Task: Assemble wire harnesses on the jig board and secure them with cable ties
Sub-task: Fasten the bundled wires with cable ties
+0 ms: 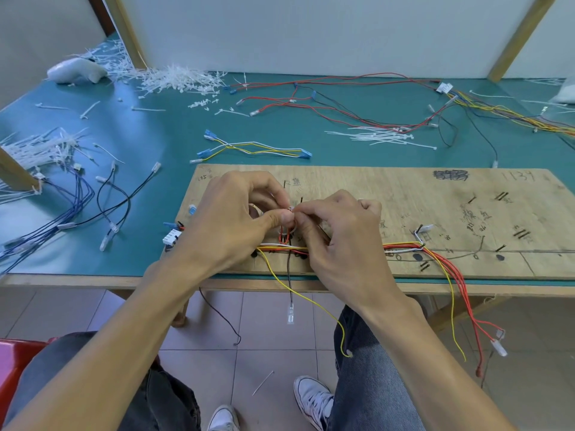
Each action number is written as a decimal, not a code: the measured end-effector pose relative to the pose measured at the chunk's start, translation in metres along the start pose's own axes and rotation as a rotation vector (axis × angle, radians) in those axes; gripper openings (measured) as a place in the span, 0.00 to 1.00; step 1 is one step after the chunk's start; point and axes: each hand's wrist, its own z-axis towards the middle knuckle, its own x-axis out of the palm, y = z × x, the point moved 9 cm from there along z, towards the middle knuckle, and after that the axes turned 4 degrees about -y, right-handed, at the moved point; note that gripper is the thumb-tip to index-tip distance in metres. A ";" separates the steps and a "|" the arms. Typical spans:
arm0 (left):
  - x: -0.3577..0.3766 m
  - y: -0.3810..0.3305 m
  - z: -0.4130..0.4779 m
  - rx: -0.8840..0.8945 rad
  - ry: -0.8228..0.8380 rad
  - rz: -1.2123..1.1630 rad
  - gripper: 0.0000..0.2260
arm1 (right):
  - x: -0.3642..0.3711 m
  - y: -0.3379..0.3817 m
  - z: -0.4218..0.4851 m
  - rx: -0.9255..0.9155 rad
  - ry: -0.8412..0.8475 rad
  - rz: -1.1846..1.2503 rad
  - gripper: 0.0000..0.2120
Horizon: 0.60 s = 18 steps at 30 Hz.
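Observation:
A wooden jig board (404,194) lies at the table's near edge. A wire harness (401,246) of red, orange, yellow and white wires runs along it between nails, and its ends hang over the edge. My left hand (236,219) and my right hand (339,234) meet over the board's left part. Both pinch a small white cable tie (291,209) looped round an upright branch of red and orange wires. My fingers hide most of the tie.
Loose white cable ties (382,136) lie beyond the board, with heaps of them (177,79) at the back left. Blue-tipped yellow and white wires (255,149), dark blue and black wires (77,200) and long red wires (342,98) are spread on the green table.

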 end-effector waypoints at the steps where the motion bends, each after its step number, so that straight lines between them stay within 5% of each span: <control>1: -0.001 0.000 0.000 -0.008 -0.012 0.002 0.09 | -0.001 -0.001 0.000 0.010 -0.001 0.002 0.04; 8: 0.003 -0.006 -0.001 0.037 0.011 -0.026 0.08 | -0.007 -0.009 0.003 0.083 -0.007 0.094 0.01; 18: 0.002 -0.007 0.001 0.087 0.030 -0.008 0.08 | -0.005 0.013 0.001 -0.047 0.016 -0.219 0.05</control>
